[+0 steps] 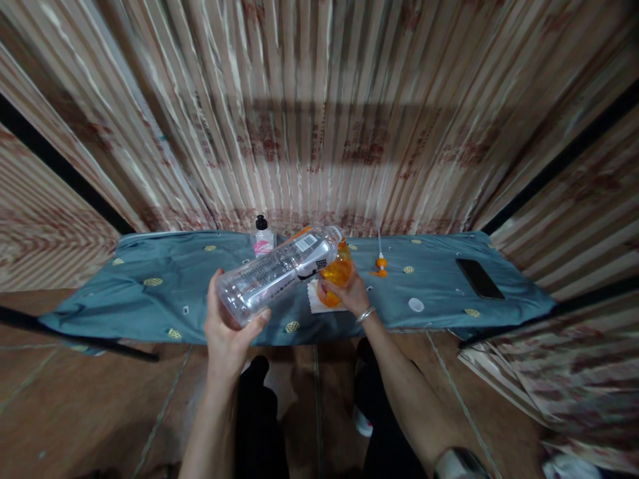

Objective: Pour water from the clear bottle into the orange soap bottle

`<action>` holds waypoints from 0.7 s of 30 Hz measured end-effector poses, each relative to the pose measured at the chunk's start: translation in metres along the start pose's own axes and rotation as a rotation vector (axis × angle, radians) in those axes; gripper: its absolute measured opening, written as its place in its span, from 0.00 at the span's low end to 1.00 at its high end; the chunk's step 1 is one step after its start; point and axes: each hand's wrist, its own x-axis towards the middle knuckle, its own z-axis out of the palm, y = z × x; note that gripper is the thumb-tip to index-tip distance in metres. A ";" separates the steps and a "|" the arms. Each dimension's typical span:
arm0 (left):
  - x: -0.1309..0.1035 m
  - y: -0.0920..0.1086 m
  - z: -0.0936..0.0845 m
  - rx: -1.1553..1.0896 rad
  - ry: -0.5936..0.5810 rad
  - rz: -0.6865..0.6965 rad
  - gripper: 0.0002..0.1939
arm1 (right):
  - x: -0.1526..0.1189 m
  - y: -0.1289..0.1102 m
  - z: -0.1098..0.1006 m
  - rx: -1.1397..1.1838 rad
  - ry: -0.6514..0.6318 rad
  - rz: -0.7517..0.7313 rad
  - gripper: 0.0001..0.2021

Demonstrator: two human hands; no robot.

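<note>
My left hand (229, 332) is wrapped round the base of a large clear plastic bottle (272, 276) with a printed label. The bottle is tilted, its mouth pointing up and to the right, close above an orange bottle (335, 274). My right hand (348, 291) grips the orange bottle, which stands on a white paper (319, 301) on the cloth. Whether liquid passes between the two mouths I cannot tell. An orange pump head (381, 265) with a clear tube lies right of the orange bottle.
Behind the clear bottle stands a small white bottle (263, 236) with a black cap. A black phone (479, 278) and a white round disc (416, 305) lie at the right on the blue patterned cloth (164, 303). Striped curtains (319, 133) and black bars (60, 159) enclose the table.
</note>
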 end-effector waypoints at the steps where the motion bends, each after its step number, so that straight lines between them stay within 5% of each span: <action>1: 0.000 0.000 0.001 0.000 0.008 0.004 0.59 | 0.000 0.000 0.000 -0.002 -0.002 -0.004 0.30; 21: -0.001 0.003 0.004 -0.048 0.018 -0.018 0.59 | 0.000 0.004 0.001 0.007 -0.002 -0.033 0.32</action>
